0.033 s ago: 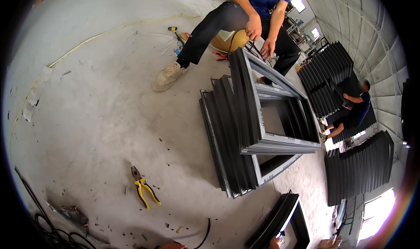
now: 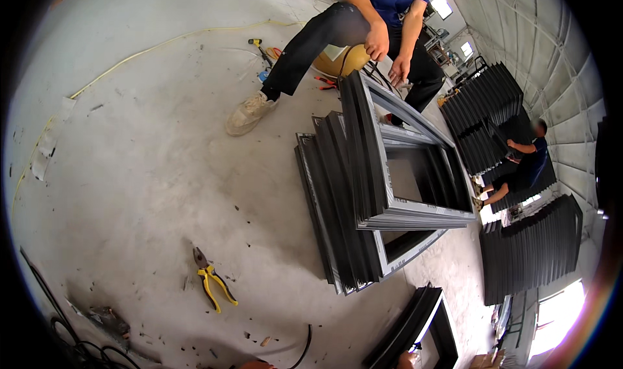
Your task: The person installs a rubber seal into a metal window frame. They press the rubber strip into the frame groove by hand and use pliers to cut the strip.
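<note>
At the lower edge, a small skin-coloured patch that looks like part of my left hand point(image 2: 256, 365) shows beside a curved black cable point(image 2: 306, 347); its fingers are out of sight. My right hand point(image 2: 406, 360) just enters the picture against a small stack of black window-like frames point(image 2: 401, 330). A small bright piece lies by its fingertips, too small to name, and the grip itself is cut off. Farther up stands a larger, uneven stack of dark grey frames point(image 2: 363, 168), apart from both hands. Yellow-and-black pliers point(image 2: 213, 279) lie on the floor to the left.
A co-worker point(image 2: 389, 38) sits beyond the big stack, hands above it, near a hammer point(image 2: 259, 49) and red-handled pliers point(image 2: 326, 82). Another person point(image 2: 529, 164) stands by tall frame stacks point(image 2: 532, 252) at right. Black cables point(image 2: 71, 333) coil at lower left; a yellow cord point(image 2: 162, 46) crosses the floor.
The view has shifted very slightly. The seated co-worker's lower hand has moved a little; otherwise things stand as before.
</note>
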Demonstrator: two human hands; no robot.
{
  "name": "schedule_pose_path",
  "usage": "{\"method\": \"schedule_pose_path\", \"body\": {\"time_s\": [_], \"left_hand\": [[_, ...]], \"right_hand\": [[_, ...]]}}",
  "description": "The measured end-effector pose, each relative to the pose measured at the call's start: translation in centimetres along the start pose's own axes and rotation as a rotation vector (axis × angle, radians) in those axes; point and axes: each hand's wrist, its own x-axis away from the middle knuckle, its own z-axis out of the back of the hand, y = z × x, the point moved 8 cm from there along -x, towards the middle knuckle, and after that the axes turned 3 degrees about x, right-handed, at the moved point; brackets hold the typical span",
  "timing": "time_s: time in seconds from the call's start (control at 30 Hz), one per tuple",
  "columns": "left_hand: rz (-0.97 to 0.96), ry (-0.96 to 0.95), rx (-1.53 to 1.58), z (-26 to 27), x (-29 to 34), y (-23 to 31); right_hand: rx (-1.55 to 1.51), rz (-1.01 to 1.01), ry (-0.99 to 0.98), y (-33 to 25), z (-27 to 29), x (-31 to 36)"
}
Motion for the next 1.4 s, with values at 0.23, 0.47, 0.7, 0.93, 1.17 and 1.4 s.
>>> {"method": "schedule_pose_path", "body": {"time_s": [0.23, 0.47, 0.7, 0.93, 1.17, 1.4], "left_hand": [[-0.071, -0.003, 0.036, 0.5, 0.2, 0.1], [-0.206, 0.023, -0.091, -1.2, 0.5, -0.4], [-0.252, -0.117, -0.183, -1.2, 0.1, -0.2], [-0.167, -0.133, -0.168, -2.6, 0.7, -2.0], [-0.129, 0.011, -0.121, -0.9, 0.6, -0.1], [0.037, -0.076, -0.108, -0.8, 0.1, -0.8]], "right_hand": [[0.020, 0.013, 0.024, -1.1, 1.1, 1.7], [-0.003, 0.019, 0.031, -0.2, 1.3, 2.0], [-0.021, 0.016, 0.024, 0.2, 1.5, 3.2], [-0.003, 0.002, -0.004, 0.3, 1.9, 4.3], [-0.002, 0.025, -0.008, -0.8, 2.8, 5.1], [-0.003, 0.028, -0.006, -0.3, 2.9, 5.7]]}}
